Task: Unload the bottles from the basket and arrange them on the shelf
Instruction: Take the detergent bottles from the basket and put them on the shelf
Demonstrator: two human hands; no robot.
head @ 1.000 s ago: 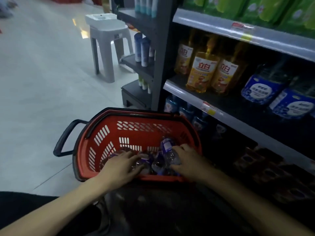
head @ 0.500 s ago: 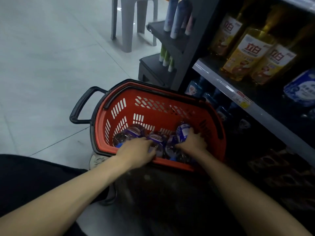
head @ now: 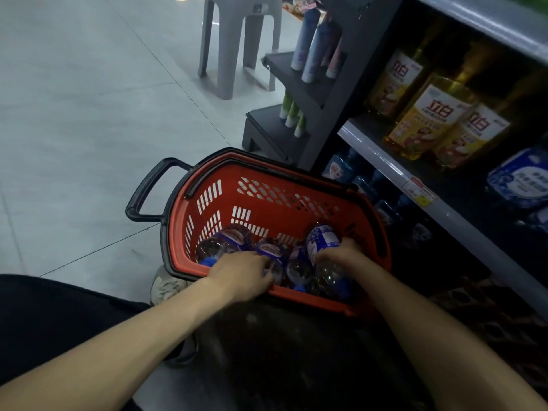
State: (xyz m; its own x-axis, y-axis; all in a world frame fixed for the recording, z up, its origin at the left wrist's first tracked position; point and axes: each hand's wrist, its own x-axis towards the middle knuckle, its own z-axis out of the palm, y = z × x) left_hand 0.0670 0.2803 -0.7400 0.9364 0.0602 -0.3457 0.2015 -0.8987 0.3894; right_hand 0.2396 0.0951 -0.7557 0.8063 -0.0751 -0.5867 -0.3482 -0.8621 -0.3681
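Both hands are down in the red basket [head: 267, 200], beside the shelf [head: 385, 161]. The right hand [head: 341, 256] wraps around a tilted bottle [head: 321, 238]. The left hand [head: 240, 274] lies over a bottle [head: 271, 253]; whether it grips is unclear. Another bottle [head: 225, 241] lies just left of that hand.

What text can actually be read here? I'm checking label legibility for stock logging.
"立白": large red characters on the yellow-labelled bottles on the shelf.
Water bottles in the red basket: labels too blurred to read.
Shelf price tag: too small.
Blue-and-white packs: print unreadable.
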